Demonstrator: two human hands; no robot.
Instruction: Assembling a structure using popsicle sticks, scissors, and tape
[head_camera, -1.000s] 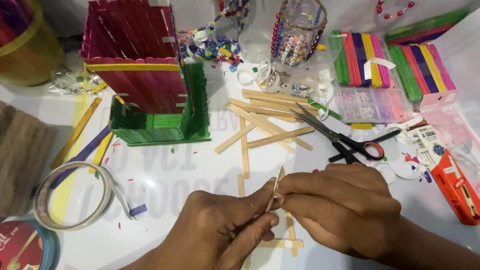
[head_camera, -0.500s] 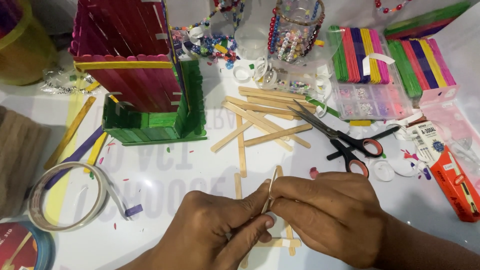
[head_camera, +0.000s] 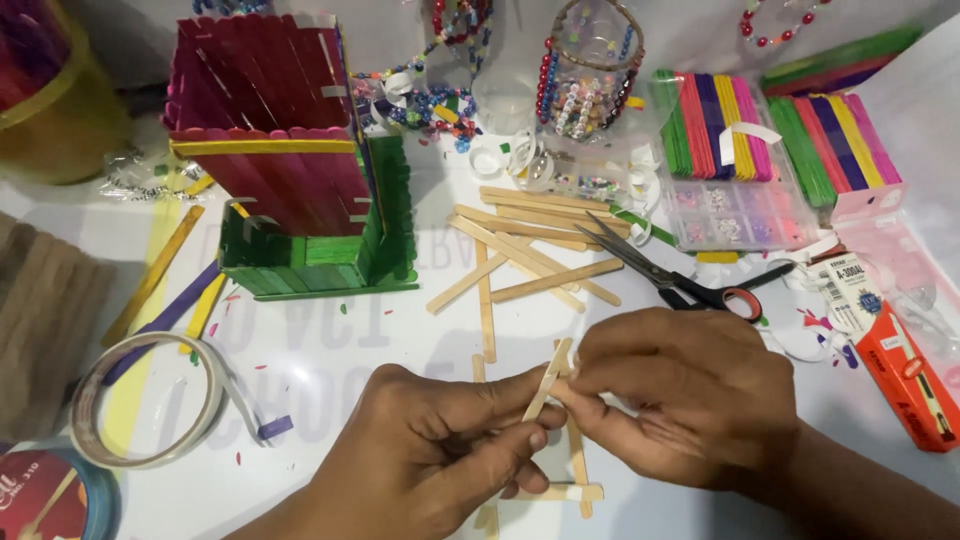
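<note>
White table (head_camera: 330, 360) is pretty cluttered: plain craft sticks (head_camera: 520, 250) piled right of the green-and-pink stick house (head_camera: 300, 190), scissors (head_camera: 680, 280) further right, tape roll (head_camera: 140, 400) below-left.

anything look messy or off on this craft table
Yes, some clutter. The plain wooden sticks lie in a loose criss-cross heap, the open scissors rest partly over them, and small paper scraps dot the white table. The stick house stands upright. Both hands pinch one stick.

The stick house (head_camera: 290, 160) is dark pink on top with a yellow band, and green at the bottom. The loose sticks (head_camera: 530, 250) are plain light wood. The scissors (head_camera: 690, 285) are black with a red ring, and the desk (head_camera: 330, 360) is white.
</note>
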